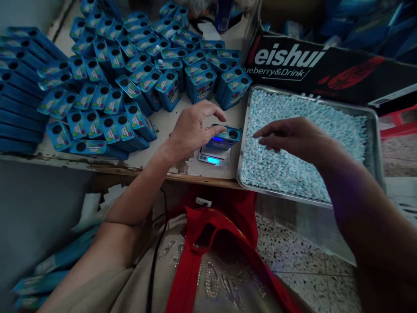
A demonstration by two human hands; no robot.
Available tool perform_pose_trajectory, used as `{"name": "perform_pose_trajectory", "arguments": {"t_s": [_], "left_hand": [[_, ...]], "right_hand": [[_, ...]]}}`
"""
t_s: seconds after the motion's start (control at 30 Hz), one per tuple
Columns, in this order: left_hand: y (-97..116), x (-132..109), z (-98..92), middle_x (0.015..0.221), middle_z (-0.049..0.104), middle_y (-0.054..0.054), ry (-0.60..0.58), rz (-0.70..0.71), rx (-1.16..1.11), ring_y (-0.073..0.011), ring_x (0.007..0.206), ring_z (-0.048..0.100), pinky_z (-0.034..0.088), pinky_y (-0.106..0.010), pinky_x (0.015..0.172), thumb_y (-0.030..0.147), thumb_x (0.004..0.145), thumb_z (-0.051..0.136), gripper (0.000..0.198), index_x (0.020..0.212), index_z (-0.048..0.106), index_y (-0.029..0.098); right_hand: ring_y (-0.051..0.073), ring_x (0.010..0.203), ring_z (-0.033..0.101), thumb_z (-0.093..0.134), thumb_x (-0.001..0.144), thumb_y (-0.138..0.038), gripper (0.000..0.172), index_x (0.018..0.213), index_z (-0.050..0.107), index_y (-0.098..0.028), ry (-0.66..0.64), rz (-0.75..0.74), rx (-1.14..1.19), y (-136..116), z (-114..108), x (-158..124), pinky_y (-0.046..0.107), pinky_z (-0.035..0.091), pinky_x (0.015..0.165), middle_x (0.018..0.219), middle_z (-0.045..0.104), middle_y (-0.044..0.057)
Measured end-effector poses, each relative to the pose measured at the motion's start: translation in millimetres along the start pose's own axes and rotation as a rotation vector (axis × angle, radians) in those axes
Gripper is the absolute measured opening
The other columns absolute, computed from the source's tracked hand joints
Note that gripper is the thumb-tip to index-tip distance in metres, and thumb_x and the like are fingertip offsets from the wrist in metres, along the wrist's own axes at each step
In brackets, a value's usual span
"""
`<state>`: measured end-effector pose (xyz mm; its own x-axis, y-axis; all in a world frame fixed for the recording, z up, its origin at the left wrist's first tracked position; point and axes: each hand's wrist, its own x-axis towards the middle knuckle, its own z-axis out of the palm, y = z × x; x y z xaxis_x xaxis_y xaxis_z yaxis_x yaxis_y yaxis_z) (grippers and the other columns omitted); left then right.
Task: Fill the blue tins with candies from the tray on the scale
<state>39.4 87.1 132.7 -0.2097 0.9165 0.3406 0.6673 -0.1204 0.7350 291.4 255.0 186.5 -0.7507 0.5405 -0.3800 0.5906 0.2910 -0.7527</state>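
Note:
My left hand [192, 128] curls over a small blue tin [224, 137] that lies on a little digital scale [213, 155], fingertips touching the tin's top. My right hand [289, 138] hovers low over a metal tray [245, 130] full of pale blue candies [312, 143], fingers pinched together; what they hold, if anything, is too small to make out. The scale's display glows blue.
Many open blue tins [143, 69] crowd the worktable [169, 126] behind and left of the scale. Stacked blue lids or flat packs [19, 87] fill the far left. A black printed carton [325, 69] stands behind the tray. Speckled floor lies below right.

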Motion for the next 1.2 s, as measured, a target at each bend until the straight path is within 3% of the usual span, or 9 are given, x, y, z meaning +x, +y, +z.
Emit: {"name": "perform_pose_trajectory", "arguments": {"t_s": [0.17,0.33,0.47,0.6,0.83,0.93,1.0,1.1,1.2], "left_hand": [[-9.8,-10.5,-15.0,0.119,0.082,-0.005,0.020,-0.022,0.018,-0.0267,0.116,0.076,0.060,-0.040,0.110,0.031,0.097,0.089,0.015,0.109,0.082,0.024],[-19.3,-19.7,-24.6,0.122,0.083,-0.005,0.050,-0.034,0.020,-0.0273,0.118,0.076,0.061,-0.042,0.110,0.034,0.099,0.087,0.016,0.111,0.082,0.026],[-22.9,-22.1,-30.0,0.125,0.082,-0.006,0.058,-0.004,0.030,-0.0280,0.120,0.076,0.061,-0.043,0.112,0.032,0.097,0.088,0.021,0.116,0.082,0.027],[-23.0,-22.0,-32.5,0.129,0.081,-0.006,0.038,-0.019,0.066,-0.0288,0.122,0.076,0.060,-0.043,0.112,0.032,0.098,0.087,0.025,0.123,0.080,0.029],[-19.1,-13.9,-26.6,0.130,0.080,-0.008,-0.004,0.034,0.050,-0.0290,0.122,0.076,0.061,-0.043,0.111,0.036,0.097,0.090,0.029,0.123,0.080,0.027],[-20.6,-11.8,-26.2,0.127,0.080,-0.008,0.005,0.057,0.054,-0.0296,0.119,0.076,0.062,-0.047,0.109,0.040,0.098,0.088,0.027,0.120,0.081,0.028],[-23.2,-10.8,-28.0,0.127,0.080,-0.008,0.008,0.030,0.067,-0.0314,0.118,0.075,0.062,-0.052,0.108,0.043,0.098,0.085,0.025,0.120,0.081,0.031],[-25.4,-6.4,-30.1,0.128,0.080,-0.006,-0.005,0.004,0.076,-0.0332,0.118,0.074,0.062,-0.057,0.110,0.047,0.097,0.083,0.025,0.119,0.080,0.034],[-18.8,2.6,-26.7,0.125,0.080,-0.004,-0.026,0.021,0.075,-0.0328,0.117,0.074,0.061,-0.057,0.111,0.046,0.095,0.083,0.024,0.116,0.079,0.036]], "right_hand": [[0.020,0.066,0.067,0.082,0.092,-0.032,0.021,0.108,0.090,-0.020,-0.005,-0.118,-0.245,-28.4,11.6,19.5,0.032,0.049,0.065,0.071,0.072,0.002],[0.022,0.081,0.074,0.075,0.093,-0.021,0.022,0.106,0.092,-0.024,0.065,-0.304,-0.561,-45.7,26.2,28.1,0.033,0.053,0.077,0.085,0.080,0.004],[0.024,0.086,0.076,0.074,0.093,-0.017,0.025,0.109,0.092,-0.024,0.051,-0.354,-0.683,-52.6,33.3,30.0,0.035,0.056,0.082,0.096,0.083,0.006],[0.024,0.086,0.076,0.077,0.090,-0.014,0.029,0.115,0.091,-0.022,0.098,-0.346,-0.673,-52.3,36.2,28.6,0.037,0.058,0.084,0.102,0.082,0.007],[0.022,0.079,0.074,0.088,0.093,-0.033,0.012,0.099,0.087,-0.024,0.293,-0.408,-0.470,-42.4,41.1,32.4,0.038,0.061,0.078,0.100,0.080,0.006],[0.021,0.077,0.073,0.083,0.096,-0.032,0.010,0.097,0.085,-0.023,0.436,-0.380,-0.338,-29.4,35.1,23.7,0.036,0.059,0.073,0.099,0.080,0.006],[0.020,0.075,0.071,0.078,0.097,-0.030,0.010,0.097,0.084,-0.021,0.517,-0.286,-0.311,-10.0,28.7,12.6,0.035,0.057,0.071,0.095,0.080,0.006],[0.021,0.076,0.069,0.085,0.090,-0.028,0.020,0.107,0.085,-0.019,0.378,-0.058,-0.497,30.4,26.7,-5.2,0.036,0.052,0.073,0.102,0.082,0.010],[0.028,0.090,0.074,0.082,0.091,-0.027,0.038,0.128,0.084,-0.019,0.210,-0.002,-0.713,64.7,38.1,-14.8,0.037,0.051,0.075,0.124,0.079,0.017]]}}
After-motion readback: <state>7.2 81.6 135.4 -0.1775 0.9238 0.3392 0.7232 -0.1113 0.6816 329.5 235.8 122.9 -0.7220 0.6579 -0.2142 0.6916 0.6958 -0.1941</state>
